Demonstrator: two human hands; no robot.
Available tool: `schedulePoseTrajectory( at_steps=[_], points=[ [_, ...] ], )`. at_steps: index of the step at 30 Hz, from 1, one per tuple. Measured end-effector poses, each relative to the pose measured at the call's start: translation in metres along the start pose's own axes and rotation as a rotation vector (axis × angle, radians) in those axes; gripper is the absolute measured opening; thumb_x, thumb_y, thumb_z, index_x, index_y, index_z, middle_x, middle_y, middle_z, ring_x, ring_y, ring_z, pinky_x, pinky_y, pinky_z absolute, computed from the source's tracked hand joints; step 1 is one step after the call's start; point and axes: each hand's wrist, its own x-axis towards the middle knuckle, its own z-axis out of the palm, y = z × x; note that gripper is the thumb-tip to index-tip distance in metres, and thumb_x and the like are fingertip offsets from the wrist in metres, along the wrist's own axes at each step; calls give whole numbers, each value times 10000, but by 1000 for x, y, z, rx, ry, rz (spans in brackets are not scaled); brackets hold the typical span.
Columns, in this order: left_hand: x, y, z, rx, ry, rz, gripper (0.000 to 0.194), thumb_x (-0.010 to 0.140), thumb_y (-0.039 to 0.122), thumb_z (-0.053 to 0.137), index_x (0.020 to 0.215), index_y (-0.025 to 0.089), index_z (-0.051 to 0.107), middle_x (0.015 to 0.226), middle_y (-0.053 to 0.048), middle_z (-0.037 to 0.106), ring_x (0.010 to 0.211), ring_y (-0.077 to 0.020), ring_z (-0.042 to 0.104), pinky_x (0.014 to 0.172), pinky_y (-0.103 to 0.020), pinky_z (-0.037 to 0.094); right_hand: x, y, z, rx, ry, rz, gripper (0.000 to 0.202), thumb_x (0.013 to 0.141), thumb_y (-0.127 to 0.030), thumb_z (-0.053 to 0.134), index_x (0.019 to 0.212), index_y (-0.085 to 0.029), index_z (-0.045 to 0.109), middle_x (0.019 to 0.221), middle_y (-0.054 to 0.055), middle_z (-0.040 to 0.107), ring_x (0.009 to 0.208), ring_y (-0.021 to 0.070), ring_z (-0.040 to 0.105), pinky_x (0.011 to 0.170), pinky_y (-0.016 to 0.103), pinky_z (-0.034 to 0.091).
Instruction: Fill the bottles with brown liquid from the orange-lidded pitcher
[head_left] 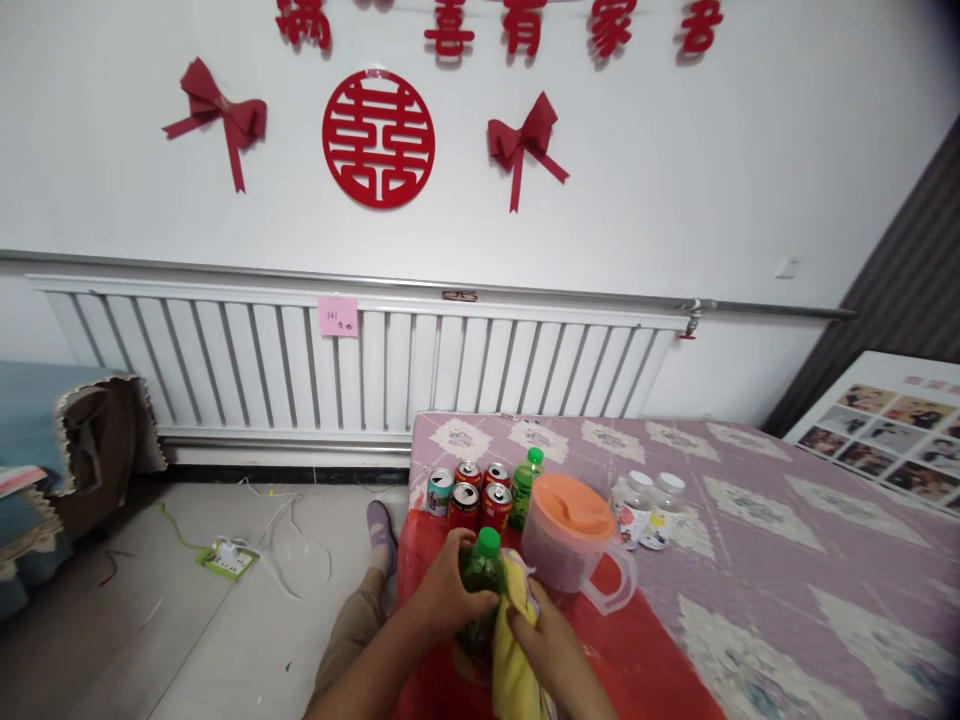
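Here, left fingers (454,556) around green bottle (484,573).

Bare left forearm (382,655) slants from bottom edge up and to right; its wrist looks almost straight. Bare left hand (448,590) is bent into wide curved grip, thumb stretched toward right side. Bare right forearm (581,685), shorter in view, slants up and to left. Bare right hand (541,632) makes closer grip, fingers directed to left. Both hands stand near each other, right one slightly lower. Left of arms, leg in beige trousers (352,625) extends forward.
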Motion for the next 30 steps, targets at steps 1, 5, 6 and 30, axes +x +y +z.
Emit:
schedulePoseTrajectory(
  at_steps=[1, 5, 6, 30],
  points=[
    [0, 0, -4, -24, -34, -4, 677, 607, 163, 742, 1204, 209, 426, 1214, -79, 573, 1126, -244, 560, 991, -370, 447, -1, 3, 2, 8, -16, 1, 598, 652, -372, 499, 1189, -142, 627, 1215, 137, 686, 1118, 301, 637, 994, 409, 454],
    [2, 4, -15, -92, -177, -37, 647, 622, 155, 714, 1200, 209, 427, 1188, -55, 587, 1060, -224, 589, 915, -339, 481, -2, 5, 0, 1, -70, 3, 588, 659, -371, 482, 1173, -129, 635, 1228, 141, 682, 1133, 307, 632, 1006, 411, 446],
    [2, 4, -15, -79, -185, -44, 657, 625, 154, 707, 1218, 206, 427, 1196, -56, 585, 1060, -227, 587, 914, -338, 480, -1, 4, -2, -13, -68, 7, 598, 660, -379, 485, 1180, -123, 633, 1224, 144, 683, 1137, 311, 630, 1008, 411, 444],
    [3, 8, -22, -30, -230, 17, 706, 632, 128, 649, 1298, 210, 429, 1243, -63, 606, 1124, -243, 586, 991, -368, 458, 4, 6, 1, -54, -83, -46, 564, 651, -300, 480, 1165, -131, 640, 1173, 138, 703, 1095, 295, 647, 984, 396, 459]
  ],
)
